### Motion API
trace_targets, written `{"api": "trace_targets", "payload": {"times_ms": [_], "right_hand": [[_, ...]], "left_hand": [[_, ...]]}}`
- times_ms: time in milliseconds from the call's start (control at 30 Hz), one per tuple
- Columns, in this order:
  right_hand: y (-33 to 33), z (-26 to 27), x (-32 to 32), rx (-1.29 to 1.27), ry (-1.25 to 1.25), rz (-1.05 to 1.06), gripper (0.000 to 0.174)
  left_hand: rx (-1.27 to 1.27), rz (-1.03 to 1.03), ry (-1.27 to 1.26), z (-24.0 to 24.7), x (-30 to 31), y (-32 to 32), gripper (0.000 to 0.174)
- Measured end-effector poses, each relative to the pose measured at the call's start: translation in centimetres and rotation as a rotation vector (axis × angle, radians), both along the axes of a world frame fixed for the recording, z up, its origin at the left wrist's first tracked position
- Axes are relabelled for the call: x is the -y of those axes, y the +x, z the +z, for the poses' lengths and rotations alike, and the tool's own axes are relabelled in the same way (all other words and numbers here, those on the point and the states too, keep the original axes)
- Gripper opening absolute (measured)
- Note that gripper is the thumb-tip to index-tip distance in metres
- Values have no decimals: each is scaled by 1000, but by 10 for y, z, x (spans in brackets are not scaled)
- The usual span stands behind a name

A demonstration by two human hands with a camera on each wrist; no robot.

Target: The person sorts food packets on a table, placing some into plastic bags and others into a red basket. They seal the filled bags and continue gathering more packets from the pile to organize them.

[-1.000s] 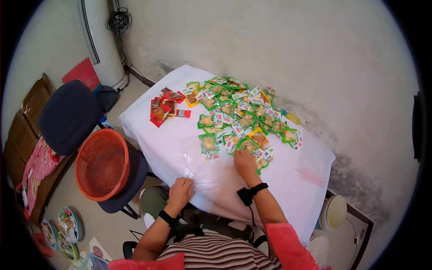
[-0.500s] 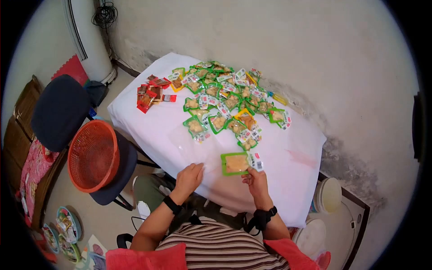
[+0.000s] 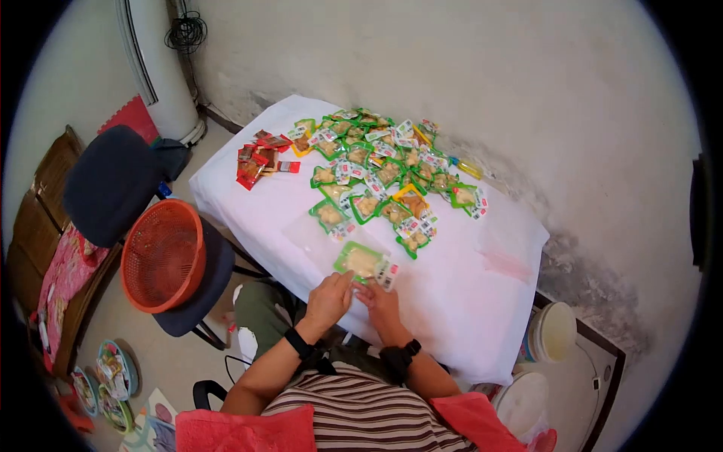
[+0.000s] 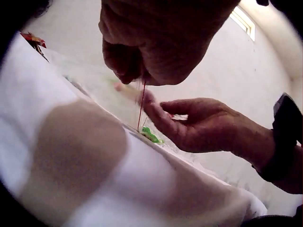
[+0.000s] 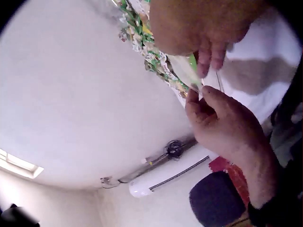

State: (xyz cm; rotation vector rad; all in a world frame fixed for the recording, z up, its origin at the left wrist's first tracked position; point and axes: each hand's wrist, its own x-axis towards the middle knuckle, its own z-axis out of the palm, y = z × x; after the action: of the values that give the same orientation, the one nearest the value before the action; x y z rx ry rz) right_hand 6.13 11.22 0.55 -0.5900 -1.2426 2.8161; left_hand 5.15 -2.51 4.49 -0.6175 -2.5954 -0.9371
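A clear plastic bag [image 3: 307, 230] with a thin red line along its edge [image 4: 142, 106] lies over the near part of the table. My left hand [image 3: 328, 303] pinches that edge, fingers curled in the left wrist view. Beside it, my right hand [image 3: 381, 304] grips a green-edged snack packet [image 3: 361, 261] with pale food inside and a white printed label [image 3: 386, 273]. The packet overlaps the bag in the head view, and both hands are close together. Farther back are a pile of similar green-edged packets [image 3: 389, 172] and, at left, several red packets [image 3: 252, 168].
A white cloth covers the table [image 3: 467, 301], which stands close to the wall. An orange plastic basket [image 3: 162, 256] sits on a dark chair [image 3: 113, 184] at left. White buckets [image 3: 557, 331] stand at the right, and small bowls [image 3: 117, 369] on the floor at lower left.
My right hand picked up a green-edged packet from the near side of the pile and brought it left to the clear bag. My left hand has kept its hold on the bag.
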Motion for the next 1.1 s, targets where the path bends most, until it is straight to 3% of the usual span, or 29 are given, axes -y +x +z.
{"api": "trace_targets", "payload": {"times_ms": [33,133,167,333,633,733,800,933,1100], "right_hand": [[-8,-4,-1,43,66,155,26],[-10,6,-21,198,209,302,24],[-10,9,-22,214,316,183,18],[-25,-3,-30,184,541,271,12],[-51,0,10,187,311,278,8],[-58,-6,12,154,129,427,7],[-64,0,18,275,55,490,7],[-75,7,26,353,79,536,9],[-87,-6,26,213,-3,616,7]], "left_hand": [[8,2,6,-1,0,0,28],[35,3,23,-7,3,-1,28],[77,-2,12,-9,4,0,27],[66,-66,116,-23,6,-1,26],[41,-83,252,-19,8,-7,24],[7,-52,259,-18,12,-4,25],[4,-48,285,-12,17,-4,26],[5,-45,278,-15,24,-5,30],[27,15,238,-17,28,-4,31]]}}
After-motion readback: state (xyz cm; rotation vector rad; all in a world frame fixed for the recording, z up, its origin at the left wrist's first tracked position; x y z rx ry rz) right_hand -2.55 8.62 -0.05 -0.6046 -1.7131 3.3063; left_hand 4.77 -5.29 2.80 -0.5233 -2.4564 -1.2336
